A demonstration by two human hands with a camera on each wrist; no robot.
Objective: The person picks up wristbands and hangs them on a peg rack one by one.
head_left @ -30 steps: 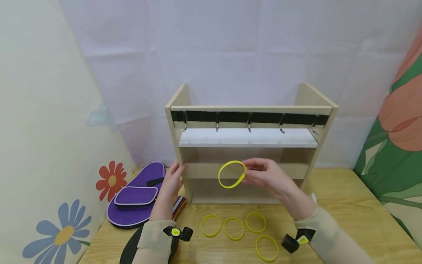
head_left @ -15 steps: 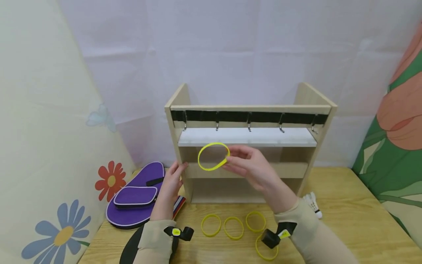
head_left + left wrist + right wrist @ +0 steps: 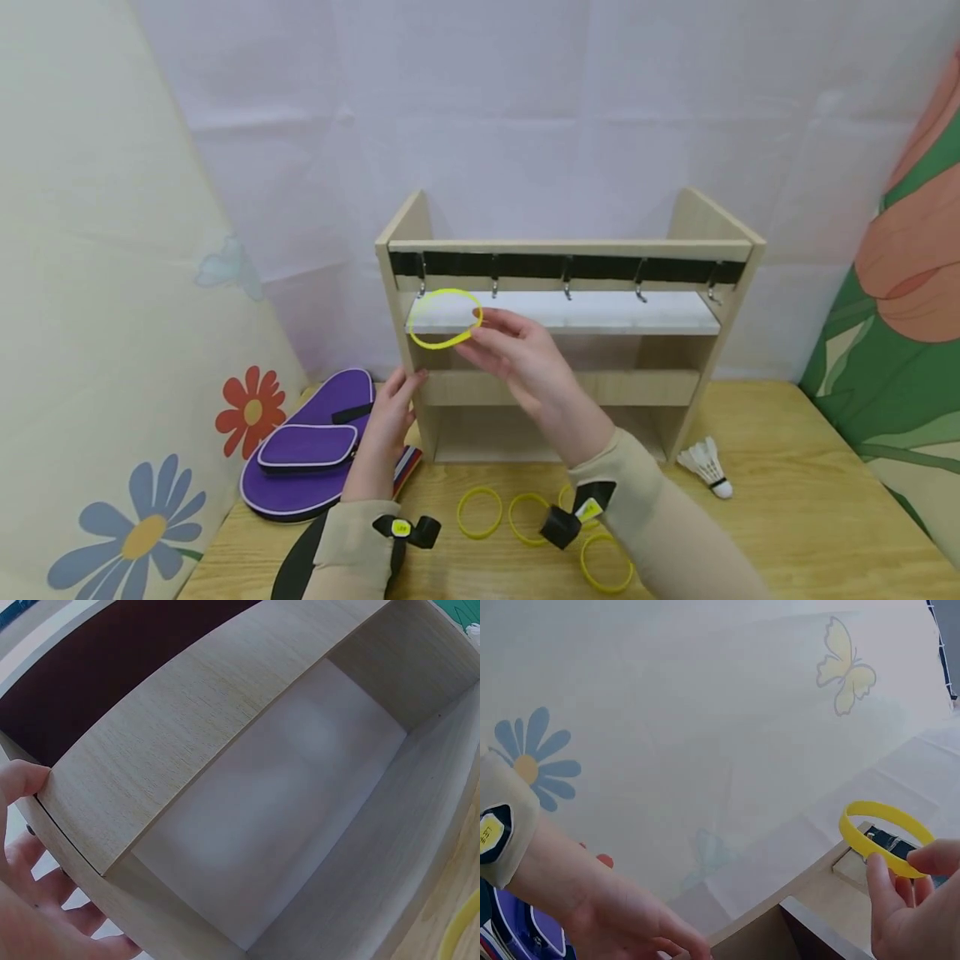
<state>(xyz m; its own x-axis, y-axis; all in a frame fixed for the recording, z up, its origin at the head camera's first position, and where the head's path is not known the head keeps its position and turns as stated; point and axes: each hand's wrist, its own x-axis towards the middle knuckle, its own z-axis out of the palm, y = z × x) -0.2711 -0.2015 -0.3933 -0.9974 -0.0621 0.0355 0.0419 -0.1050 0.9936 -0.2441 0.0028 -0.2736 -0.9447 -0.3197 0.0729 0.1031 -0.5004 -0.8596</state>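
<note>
A yellow ring [image 3: 446, 344] is pinched between the thumb and fingers of my right hand [image 3: 525, 358], just below the leftmost metal hook [image 3: 422, 289] on the black strip of the wooden shelf rack [image 3: 637, 387]. In the right wrist view the ring [image 3: 889, 812] tilts up from the fingertips of my right hand [image 3: 922, 900]. My left hand [image 3: 386, 421] grips the rack's left side panel; the left wrist view shows the thumb of this hand [image 3: 34, 900] on the front edge and its fingers around the outer side.
Several yellow rings [image 3: 480, 536] lie on the wooden table [image 3: 780, 533], partly behind the right wrist camera. A shuttlecock [image 3: 705, 463] lies right of the rack. A purple case [image 3: 307, 446] and a black object [image 3: 296, 562] are at the left. More hooks [image 3: 567, 289] line the strip.
My right hand has carried the ring left and upward to the leftmost hook. The shuttlecock has come into full view behind the moving arm. My left hand has stayed on the panel.
</note>
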